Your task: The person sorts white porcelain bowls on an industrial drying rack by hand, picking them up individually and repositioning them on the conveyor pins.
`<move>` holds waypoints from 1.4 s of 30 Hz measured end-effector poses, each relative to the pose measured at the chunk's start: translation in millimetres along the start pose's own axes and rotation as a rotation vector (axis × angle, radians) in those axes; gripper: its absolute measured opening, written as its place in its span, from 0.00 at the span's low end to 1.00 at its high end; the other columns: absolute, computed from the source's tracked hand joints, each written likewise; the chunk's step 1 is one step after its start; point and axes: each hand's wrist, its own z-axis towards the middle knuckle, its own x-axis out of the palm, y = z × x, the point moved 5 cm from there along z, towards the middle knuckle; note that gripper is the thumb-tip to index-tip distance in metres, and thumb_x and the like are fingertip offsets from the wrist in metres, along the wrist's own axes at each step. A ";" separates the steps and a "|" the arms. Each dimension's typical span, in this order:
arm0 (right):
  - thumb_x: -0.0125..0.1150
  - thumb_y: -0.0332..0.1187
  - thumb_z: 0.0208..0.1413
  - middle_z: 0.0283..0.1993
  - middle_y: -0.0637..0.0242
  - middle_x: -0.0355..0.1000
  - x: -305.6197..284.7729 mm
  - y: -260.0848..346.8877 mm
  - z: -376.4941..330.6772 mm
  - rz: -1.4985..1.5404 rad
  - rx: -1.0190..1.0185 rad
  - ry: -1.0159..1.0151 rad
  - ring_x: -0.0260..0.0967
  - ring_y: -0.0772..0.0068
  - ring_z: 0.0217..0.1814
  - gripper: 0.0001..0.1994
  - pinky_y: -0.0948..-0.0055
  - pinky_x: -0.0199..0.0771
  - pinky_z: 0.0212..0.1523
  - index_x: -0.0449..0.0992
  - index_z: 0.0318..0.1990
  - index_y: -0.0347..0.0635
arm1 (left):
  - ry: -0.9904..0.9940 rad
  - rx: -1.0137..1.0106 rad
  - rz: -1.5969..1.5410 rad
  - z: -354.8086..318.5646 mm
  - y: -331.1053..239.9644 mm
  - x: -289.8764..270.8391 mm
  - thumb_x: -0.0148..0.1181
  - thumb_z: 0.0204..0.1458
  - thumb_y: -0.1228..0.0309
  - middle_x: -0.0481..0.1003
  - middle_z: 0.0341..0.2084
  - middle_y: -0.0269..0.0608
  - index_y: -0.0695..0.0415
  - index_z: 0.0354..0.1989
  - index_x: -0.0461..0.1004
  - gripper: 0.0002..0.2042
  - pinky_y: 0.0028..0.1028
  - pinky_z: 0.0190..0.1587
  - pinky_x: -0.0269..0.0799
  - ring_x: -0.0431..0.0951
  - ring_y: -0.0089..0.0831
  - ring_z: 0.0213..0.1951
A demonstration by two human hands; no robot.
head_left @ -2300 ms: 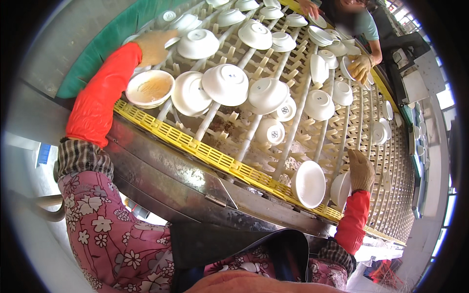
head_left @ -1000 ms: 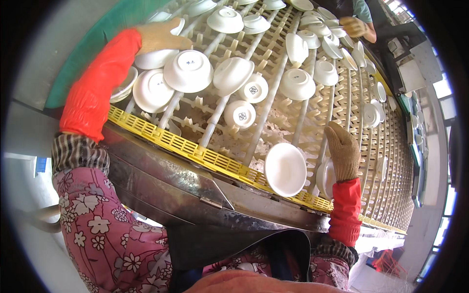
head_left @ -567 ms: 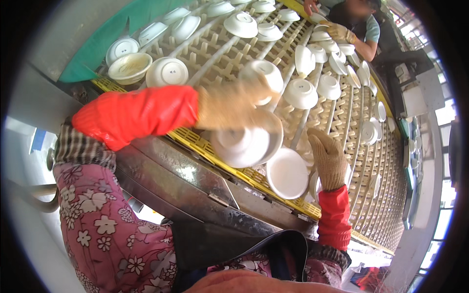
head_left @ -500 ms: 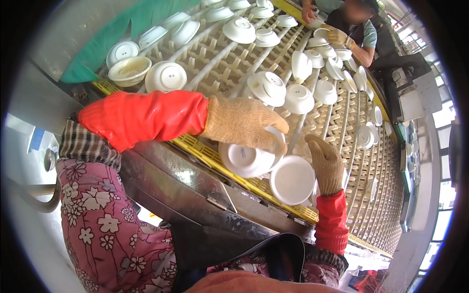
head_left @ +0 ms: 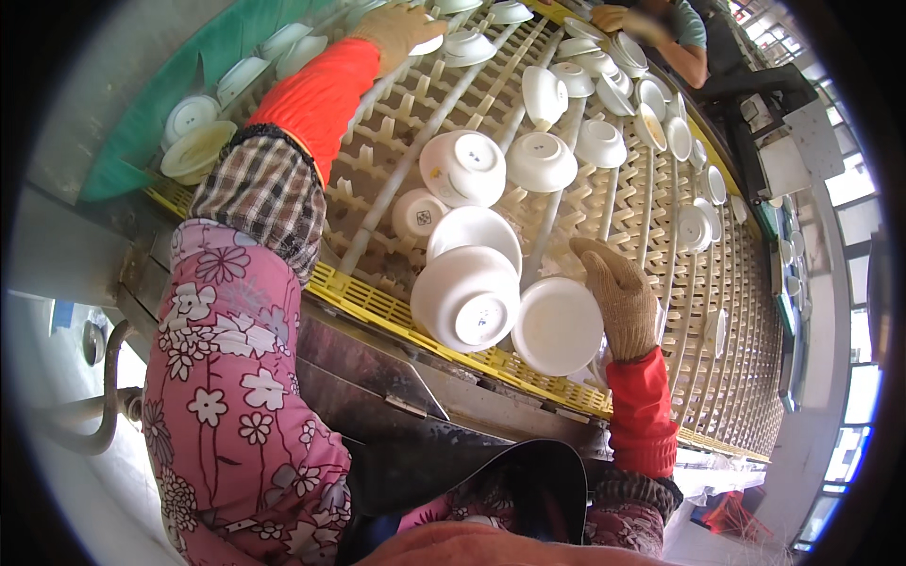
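Note:
My left hand [head_left: 394,36], in a tan glove, reaches to the far side of the pegged conveyor [head_left: 415,108]. Its fingers curl over a white bowl [head_left: 427,45], hiding most of it. Closer to me, my right hand [head_left: 618,297] wears the same kind of glove, fingers slightly bent and thumb apart, with nothing in it. Beside it lies a round white bowl [head_left: 558,325], hollow side up. Left of that, an upside-down white bowl [head_left: 465,298] rests against a tilted bowl [head_left: 477,238]. Behind them sit a small bowl [head_left: 420,214] and a larger overturned bowl [head_left: 462,168].
Several white bowls [head_left: 543,162] lie across the conveyor, crowded toward its far right side. A yellow slotted edge [head_left: 377,307] borders it near me. A green curtain [head_left: 132,156] hangs at the left. A co-worker's gloved hand [head_left: 612,19] is at the far side.
My left hand has left the bowls at the near edge and moved up and left to a far bowl. My right hand stays beside the round bowl. The view has shifted slightly.

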 end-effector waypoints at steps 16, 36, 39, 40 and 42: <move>0.58 0.37 0.59 0.40 0.58 0.77 -4.1 2.2 -3.8 0.084 0.026 0.020 0.72 0.57 0.54 0.11 0.68 0.70 0.50 0.79 0.44 0.43 | 0.332 -1.181 -0.357 -18.1 -9.5 -31.0 0.45 0.44 0.31 0.57 0.64 0.56 0.50 0.66 0.56 0.45 0.51 0.67 0.40 0.52 0.56 0.67; 0.56 0.37 0.60 0.36 0.60 0.78 -8.4 12.4 -10.9 0.060 0.025 0.070 0.74 0.71 0.34 0.12 0.73 0.72 0.38 0.79 0.45 0.40 | 0.898 -0.238 -0.955 -61.7 -99.0 -44.3 0.50 0.46 0.41 0.75 0.44 0.56 0.62 0.52 0.71 0.36 0.40 0.46 0.70 0.78 0.44 0.42; 0.55 0.37 0.60 0.36 0.60 0.78 -7.8 12.1 -12.1 0.087 0.053 0.074 0.74 0.72 0.34 0.13 0.74 0.72 0.39 0.79 0.45 0.40 | 0.818 -0.331 -0.853 -64.3 -71.3 -6.7 0.43 0.48 0.36 0.68 0.55 0.58 0.61 0.58 0.67 0.41 0.37 0.58 0.61 0.69 0.45 0.56; 0.55 0.36 0.60 0.36 0.59 0.78 -11.0 10.8 -11.3 0.076 0.044 0.068 0.73 0.72 0.34 0.12 0.74 0.72 0.39 0.79 0.45 0.40 | 0.818 -0.378 -0.755 -62.0 -80.4 6.6 0.41 0.49 0.35 0.68 0.55 0.57 0.59 0.59 0.67 0.40 0.37 0.59 0.59 0.68 0.45 0.58; 0.55 0.36 0.60 0.37 0.59 0.78 -14.7 13.5 -9.3 0.055 -0.029 0.068 0.73 0.72 0.33 0.12 0.74 0.72 0.38 0.79 0.45 0.40 | 0.820 -0.462 -0.699 -61.1 -86.0 25.9 0.40 0.50 0.36 0.69 0.55 0.55 0.57 0.59 0.68 0.39 0.38 0.59 0.59 0.67 0.46 0.58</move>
